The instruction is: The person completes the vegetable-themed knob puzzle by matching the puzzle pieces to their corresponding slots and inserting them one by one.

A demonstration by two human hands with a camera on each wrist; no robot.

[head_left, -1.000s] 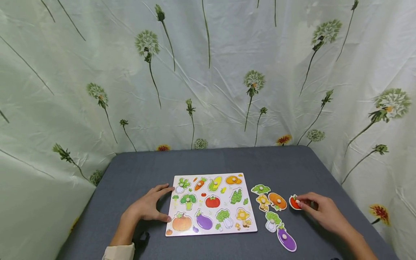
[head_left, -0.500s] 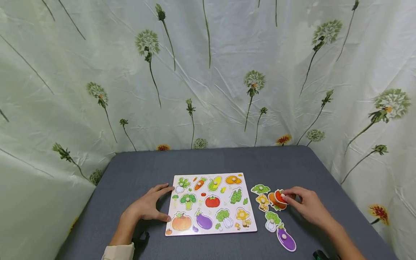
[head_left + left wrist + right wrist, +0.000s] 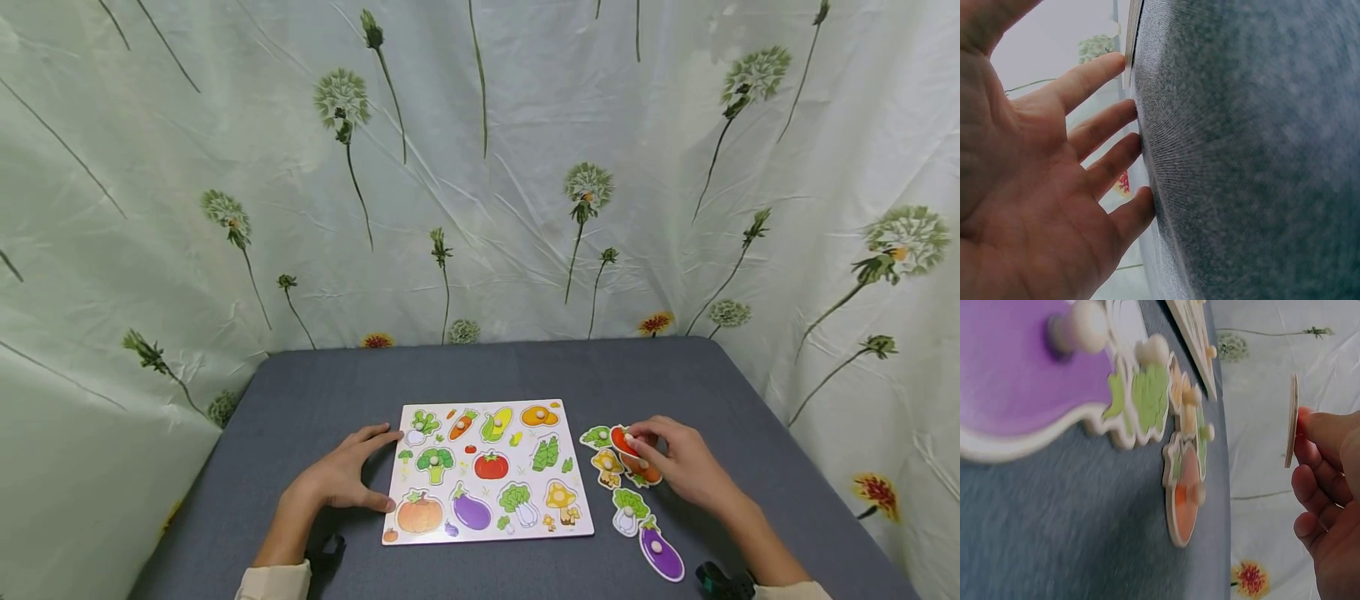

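My right hand (image 3: 686, 462) pinches a red tomato puzzle piece (image 3: 622, 441) by its knob. In the right wrist view the tomato piece (image 3: 1292, 422) shows edge-on, raised above the table. It overlaps the orange pumpkin piece (image 3: 647, 472) and the green leafy piece (image 3: 597, 437) in the head view. At the left, my left hand (image 3: 347, 471) rests with spread fingers against the left edge of the white vegetable puzzle board (image 3: 480, 483). In the left wrist view its fingertips (image 3: 1116, 62) meet the board's edge and the cloth.
Right of the board lie a mushroom piece (image 3: 607, 467), a cabbage piece (image 3: 628, 512) and a purple eggplant piece (image 3: 661, 552), each with a knob. Knobbed pieces such as the broccoli (image 3: 435, 463) sit in the board. A floral curtain (image 3: 480, 167) hangs behind the grey table (image 3: 480, 371).
My right hand has carried the tomato piece leftward from the right of the pile, over the pumpkin piece, up beside the green leafy piece. The left hand and board have stayed put.
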